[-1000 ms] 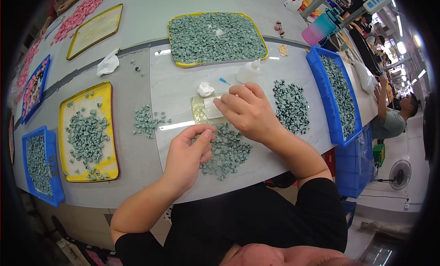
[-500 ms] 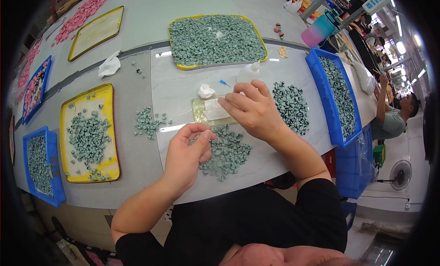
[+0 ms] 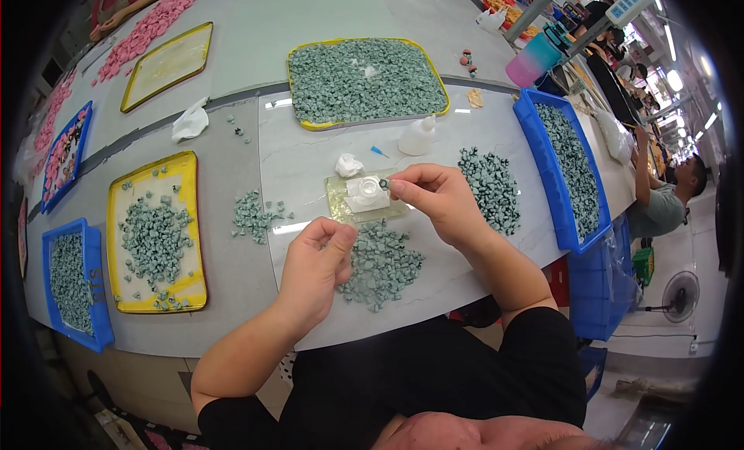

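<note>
My right hand (image 3: 440,203) pinches a small grey-green piece (image 3: 384,184) between thumb and forefinger. This piece is just beside a small clear round dish (image 3: 367,189), which sits on white paper over a translucent yellowish pad (image 3: 339,206). Lower and to the left, my left hand (image 3: 311,262) is closed with thumb and fingertips together; anything in them is too small or hidden to name. Between my hands and nearer to me lies a pile of grey-green pieces (image 3: 381,265). A darker pile (image 3: 490,190) lies beyond my right wrist.
A white squeeze bottle (image 3: 418,137), a blue needle tip (image 3: 379,151) and crumpled tissue (image 3: 349,165) are behind the pad. Yellow-rimmed trays (image 3: 443,101) (image 3: 200,248) and blue bins (image 3: 527,128) (image 3: 98,295) hold more pieces. A co-worker (image 3: 673,190) stands at right.
My right hand has come down and nearer, bringing a small piece beside the clear dish, which now shows. My left hand has shifted slightly down. The whole view has tilted a little.
</note>
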`<state>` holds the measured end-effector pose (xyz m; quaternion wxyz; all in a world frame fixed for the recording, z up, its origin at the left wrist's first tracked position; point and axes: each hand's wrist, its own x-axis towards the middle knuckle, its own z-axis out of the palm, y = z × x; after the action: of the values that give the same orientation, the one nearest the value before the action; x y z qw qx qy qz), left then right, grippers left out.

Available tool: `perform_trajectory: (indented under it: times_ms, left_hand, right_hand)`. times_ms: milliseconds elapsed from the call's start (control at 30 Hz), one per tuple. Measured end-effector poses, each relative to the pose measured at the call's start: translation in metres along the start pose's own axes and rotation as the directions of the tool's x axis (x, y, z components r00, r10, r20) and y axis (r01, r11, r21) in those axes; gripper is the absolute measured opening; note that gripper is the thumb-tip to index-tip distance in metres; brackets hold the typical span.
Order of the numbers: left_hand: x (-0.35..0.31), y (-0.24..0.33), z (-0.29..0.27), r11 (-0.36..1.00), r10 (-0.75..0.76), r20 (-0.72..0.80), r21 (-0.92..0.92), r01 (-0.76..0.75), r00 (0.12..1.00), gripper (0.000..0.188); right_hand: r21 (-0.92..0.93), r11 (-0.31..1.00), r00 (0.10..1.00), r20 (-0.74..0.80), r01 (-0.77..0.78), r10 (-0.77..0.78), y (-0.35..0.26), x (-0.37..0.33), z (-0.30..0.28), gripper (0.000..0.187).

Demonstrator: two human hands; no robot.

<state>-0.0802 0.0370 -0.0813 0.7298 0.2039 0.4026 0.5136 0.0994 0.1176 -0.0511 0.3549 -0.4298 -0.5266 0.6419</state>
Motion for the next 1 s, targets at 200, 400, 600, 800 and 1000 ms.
perform_trajectory:
  times_ms: [200,400,600,800,1000]
  left_hand:
    - [-0.002,0.005,0.009,0.992,-0.122,-0.005,-0.034,0.122,0.993,0.031]
    - [0.005,0.004,0.007,0.981,-0.176,-0.005,-0.086,0.175,0.984,0.043]
    - [0.008,0.003,0.005,0.97,-0.233,0.018,-0.074,0.233,0.972,0.047]
    - [0.005,0.002,-0.002,0.961,-0.264,-0.01,-0.087,0.263,0.964,0.047]
    - [0.003,0.002,-0.011,0.949,-0.295,0.051,-0.105,0.299,0.954,0.047]
  right_hand:
    - [0.041,0.999,1.0,0.026,-0.017,0.016,-0.001,-0.002,-0.006,0.017]
    - [0.0,1.0,1.0,0.008,-0.001,0.001,0.005,-0.002,-0.003,0.014]
    - [-0.578,0.259,0.548,0.406,0.774,-0.732,0.023,-0.004,0.009,0.022]
    - [-0.571,0.046,0.394,0.502,0.819,-0.77,0.032,-0.006,0.024,0.034]
    - [-0.563,-0.08,0.309,0.561,0.822,-0.768,0.033,-0.005,0.028,0.031]
